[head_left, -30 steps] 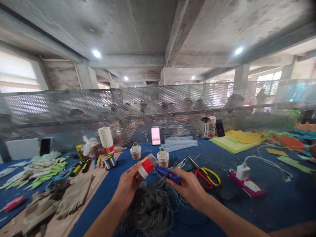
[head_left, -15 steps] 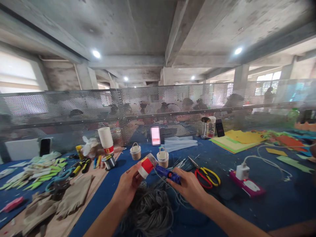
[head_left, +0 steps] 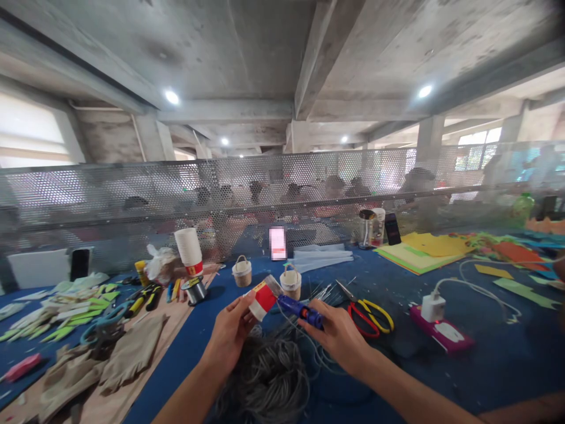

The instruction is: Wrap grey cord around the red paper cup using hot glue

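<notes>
My left hand [head_left: 233, 324] is closed on a red and white paper cup [head_left: 263, 299], tilted, with a band of grey cord around its end. In my right hand [head_left: 333, 330] is a blue glue gun [head_left: 300, 310], its nozzle close to the cord-wrapped end of the cup. Whether the nozzle touches the cup I cannot tell. Below both hands lies a loose bundle of grey cord [head_left: 278, 380]. Just behind the cup stand two small cord-wrapped buckets with handles, one to the left [head_left: 242, 274] and one partly hidden [head_left: 291, 285].
Red and yellow scissors [head_left: 371, 318] lie right of my right hand, near a purple power strip [head_left: 441, 330] with a white charger. To the left are stacked paper cups [head_left: 188, 250], a wire spool [head_left: 195, 290] and work gloves [head_left: 132, 350]. A perforated metal screen [head_left: 247, 194] runs behind.
The cup has turned and shifted very slightly in my left hand. My right hand and the glue gun stay nearly where they were.
</notes>
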Available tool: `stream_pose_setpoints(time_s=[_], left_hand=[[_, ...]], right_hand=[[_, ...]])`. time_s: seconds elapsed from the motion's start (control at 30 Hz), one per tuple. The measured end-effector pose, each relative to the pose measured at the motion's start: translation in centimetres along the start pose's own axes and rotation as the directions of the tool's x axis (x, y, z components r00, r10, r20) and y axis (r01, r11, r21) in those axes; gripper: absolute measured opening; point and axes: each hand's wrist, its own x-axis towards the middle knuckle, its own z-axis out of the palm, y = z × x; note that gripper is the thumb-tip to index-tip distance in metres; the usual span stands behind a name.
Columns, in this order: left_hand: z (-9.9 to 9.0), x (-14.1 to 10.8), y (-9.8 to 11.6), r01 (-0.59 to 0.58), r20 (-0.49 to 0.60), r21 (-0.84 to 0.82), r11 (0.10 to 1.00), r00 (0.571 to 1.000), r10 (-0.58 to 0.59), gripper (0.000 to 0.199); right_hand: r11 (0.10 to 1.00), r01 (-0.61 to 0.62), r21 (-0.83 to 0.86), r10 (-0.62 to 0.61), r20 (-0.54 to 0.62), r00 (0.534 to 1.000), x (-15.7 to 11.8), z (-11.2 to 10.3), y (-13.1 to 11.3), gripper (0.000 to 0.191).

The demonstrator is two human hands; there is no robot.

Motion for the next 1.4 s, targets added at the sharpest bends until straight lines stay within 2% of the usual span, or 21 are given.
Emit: stream_pose_setpoints(time_s=[0.33, 0.6, 1.1, 1.4], left_hand=[[0.16, 0.00, -0.11, -0.018, -0.040, -0.008, 1.000, 0.999, 0.018, 0.029], [0.45, -0.36, 0.20, -0.054, -0.050, 0.048, 0.997, 0.997, 0.057, 0.033], [0.19, -0.29, 0.02, -0.095, -0.042, 0.139, 0.986, 0.994, 0.102, 0.036], [0.39, -0.47, -0.06, -0.107, -0.019, 0.158, 0.982, 0.994, 0.112, 0.035]], right_hand=[[1.000, 0.004, -0.016, -0.004, 0.000, 1.000, 0.13, -0.11, -0.13, 0.023], [1.000, -0.014, 0.000, 0.014, -0.012, 1.000, 0.11, -0.13, -0.24, 0.022], [0.999, 0.002, -0.051, -0.003, -0.025, 1.000, 0.10, 0.03, -0.07, 0.022], [1.000, -0.011, -0.003, 0.011, -0.014, 1.000, 0.09, -0.15, -0.26, 0.023]])
